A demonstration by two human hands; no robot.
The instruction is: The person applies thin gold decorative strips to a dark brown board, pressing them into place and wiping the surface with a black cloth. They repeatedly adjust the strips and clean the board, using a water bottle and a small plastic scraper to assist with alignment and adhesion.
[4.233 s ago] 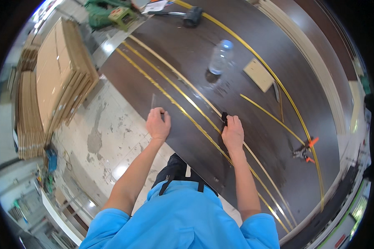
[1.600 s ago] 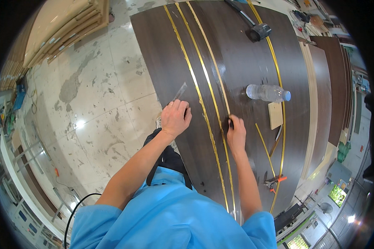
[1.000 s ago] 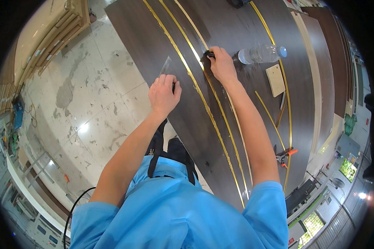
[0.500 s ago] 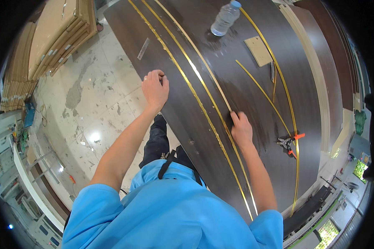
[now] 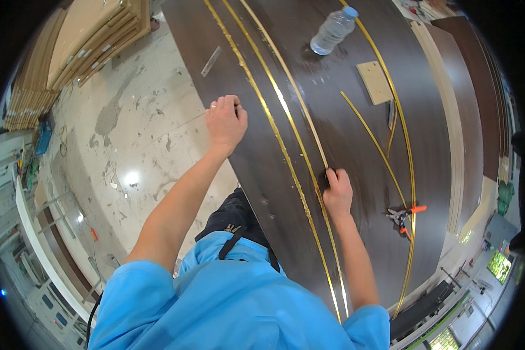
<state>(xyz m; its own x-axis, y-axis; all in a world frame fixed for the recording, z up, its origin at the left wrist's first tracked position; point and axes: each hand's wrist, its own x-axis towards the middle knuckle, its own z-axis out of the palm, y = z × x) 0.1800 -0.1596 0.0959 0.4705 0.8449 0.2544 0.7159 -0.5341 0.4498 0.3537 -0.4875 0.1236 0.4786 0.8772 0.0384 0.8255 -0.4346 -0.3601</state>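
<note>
My right hand (image 5: 338, 195) is closed in a pinch at the near end of a thin pale-gold strip (image 5: 300, 103), which runs away over a large dark brown panel (image 5: 262, 216). Two shiny gold strips (image 5: 286, 108) lie lengthwise to its left; the leftmost one (image 5: 254, 83) has ragged edges. By the panel's left edge my left hand (image 5: 226, 122) rests with its fingers curled in. Whatever those fingers may hold is hidden. A small metal ruler-like piece (image 5: 211, 62) lies just beyond it.
A clear water bottle (image 5: 333, 32) stands at the far side. To the right are a tan block (image 5: 374, 83), a utility knife (image 5: 391, 114), a short gold strip (image 5: 370, 131), long gold strips (image 5: 410, 163) and an orange-handled clamp (image 5: 403, 219). Stacked boards (image 5: 96, 41) stand at far left.
The view has shifted slightly, so the panel and the things on it appear farther right near the top. Both hands keep nearly the same places on the panel and the same closed poses.
</note>
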